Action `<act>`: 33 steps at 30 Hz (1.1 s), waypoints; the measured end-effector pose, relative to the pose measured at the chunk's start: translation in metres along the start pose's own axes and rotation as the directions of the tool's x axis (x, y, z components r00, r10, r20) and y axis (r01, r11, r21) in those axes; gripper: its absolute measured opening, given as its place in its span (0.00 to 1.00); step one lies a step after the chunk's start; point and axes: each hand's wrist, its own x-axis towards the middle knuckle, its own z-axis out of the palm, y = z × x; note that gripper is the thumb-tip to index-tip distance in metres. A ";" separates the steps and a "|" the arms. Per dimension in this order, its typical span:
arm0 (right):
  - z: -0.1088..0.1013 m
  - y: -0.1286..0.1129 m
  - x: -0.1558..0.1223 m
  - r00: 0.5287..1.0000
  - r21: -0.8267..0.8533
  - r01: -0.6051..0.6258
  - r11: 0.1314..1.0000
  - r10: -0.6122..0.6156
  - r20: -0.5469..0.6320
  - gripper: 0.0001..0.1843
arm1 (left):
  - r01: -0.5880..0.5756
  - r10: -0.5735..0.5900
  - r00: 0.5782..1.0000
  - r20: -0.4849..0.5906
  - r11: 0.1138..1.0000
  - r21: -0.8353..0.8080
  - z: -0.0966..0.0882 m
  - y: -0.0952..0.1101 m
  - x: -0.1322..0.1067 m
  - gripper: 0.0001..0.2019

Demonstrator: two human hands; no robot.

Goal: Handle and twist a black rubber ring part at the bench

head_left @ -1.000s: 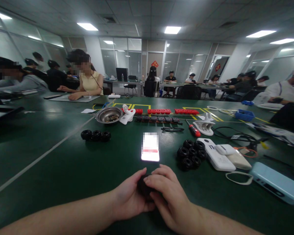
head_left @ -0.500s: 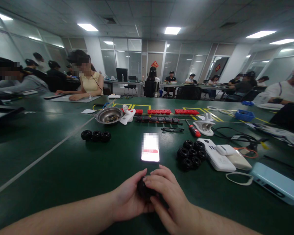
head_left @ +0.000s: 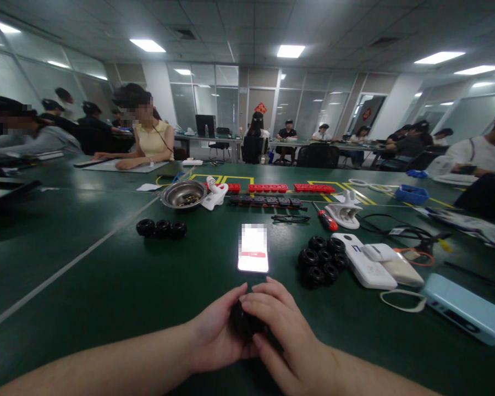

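Observation:
Between my two hands, low in the middle of the view, is a black toy wheel (head_left: 244, 322), mostly covered by fingers. My left hand (head_left: 214, 336) cups it from the left and below, thumb raised along its side. Over its top and right side curl the fingers of my right hand (head_left: 286, 327). Three similar black wheels (head_left: 162, 229) stand in a row on the green table to the left. On the right lies a cluster of several more black wheels (head_left: 324, 257). Just beyond my hands a lit phone (head_left: 253, 250) lies flat.
Farther back are a metal bowl (head_left: 184, 196) with small parts, a row of red plates (head_left: 268, 188), black plastic parts (head_left: 268, 202) and a screwdriver (head_left: 326, 219). At right lie a white power bank (head_left: 365, 261) and a light-blue box (head_left: 466, 308). Other people sit around the room.
My right fingers have shifted slightly over the black toy wheel, and the wheel has turned a little. Both hands stay in the same place.

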 end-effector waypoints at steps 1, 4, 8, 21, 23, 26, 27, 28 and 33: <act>0.000 0.000 0.000 1.000 -0.003 0.004 1.000 -0.004 0.002 0.28 | -0.010 0.009 1.000 0.007 1.000 0.003 0.000 0.000 0.000 0.18; 0.003 0.002 -0.001 0.996 -0.047 -0.027 0.999 0.023 -0.088 0.28 | -0.040 0.041 0.999 -0.034 0.999 0.036 -0.002 0.001 -0.002 0.18; 0.006 0.003 0.002 0.977 -0.068 -0.082 0.994 0.067 -0.202 0.24 | -0.021 0.025 0.997 -0.080 0.998 0.052 -0.003 0.000 -0.003 0.17; 0.010 0.006 -0.004 0.962 -0.005 -0.188 0.982 0.183 -0.202 0.28 | -0.059 0.059 0.998 -0.019 0.998 -0.004 -0.009 -0.001 -0.006 0.13; 0.007 0.005 -0.003 0.975 0.007 -0.174 0.985 0.173 -0.143 0.25 | -0.066 0.066 0.997 -0.036 0.998 -0.016 -0.007 0.000 -0.005 0.13; 0.004 0.003 -0.002 0.992 0.015 -0.112 0.994 0.113 -0.053 0.27 | -0.081 0.081 0.996 -0.035 0.997 -0.005 -0.005 0.000 -0.004 0.15; 0.005 0.003 -0.002 0.993 0.012 -0.108 0.994 0.108 -0.046 0.29 | -0.078 0.078 0.996 -0.035 0.997 0.001 -0.005 0.001 -0.005 0.14; 0.006 0.003 -0.003 0.992 0.005 -0.116 0.993 0.116 -0.055 0.31 | -0.071 0.071 0.997 -0.037 0.997 0.003 -0.005 0.001 -0.005 0.13; 0.010 0.006 -0.005 0.964 0.005 -0.237 0.971 0.236 -0.126 0.30 | -0.034 0.033 0.996 -0.083 0.999 -0.018 -0.004 0.001 -0.006 0.13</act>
